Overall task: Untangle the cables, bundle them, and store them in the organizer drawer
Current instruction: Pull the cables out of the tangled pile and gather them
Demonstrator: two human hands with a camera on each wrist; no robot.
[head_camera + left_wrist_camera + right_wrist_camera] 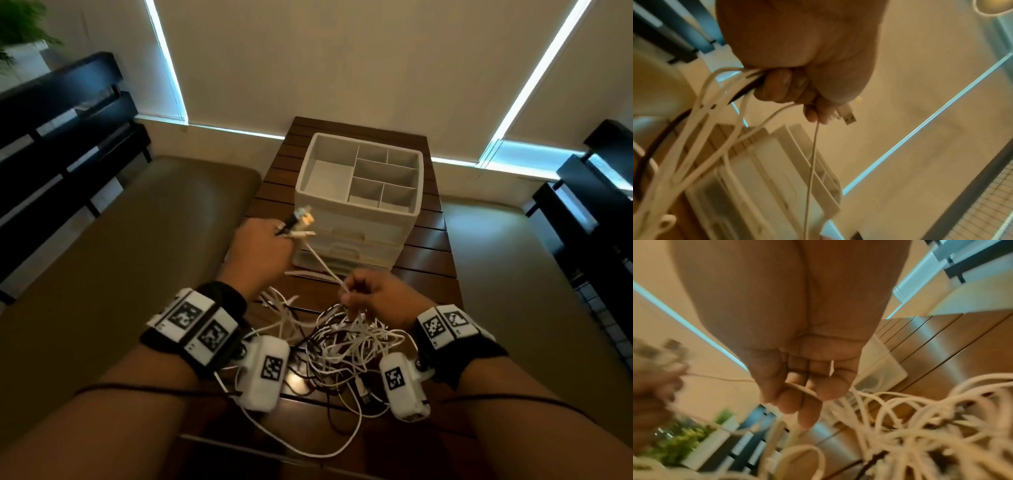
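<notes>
A tangle of white and dark cables (pixel 342 346) lies on the wooden table (pixel 431 260), between my wrists. My left hand (pixel 263 250) is raised in front of the organizer and grips several cable ends, whose plugs (pixel 301 222) stick out past its fingers; the USB plug (pixel 849 117) shows in the left wrist view. One white cable (pixel 323 265) runs taut from there down to my right hand (pixel 373 294), which pinches it above the pile; its fingers (pixel 797 395) curl round the cable. The white organizer (pixel 359 192) stands behind, drawers closed, top tray empty.
Padded benches flank the narrow table on the left (pixel 137 240) and the right (pixel 513 257). Dark slatted furniture (pixel 61 137) stands at both sides, with a plant (pixel 20 27) at the far left. The wall and window blinds lie beyond the organizer.
</notes>
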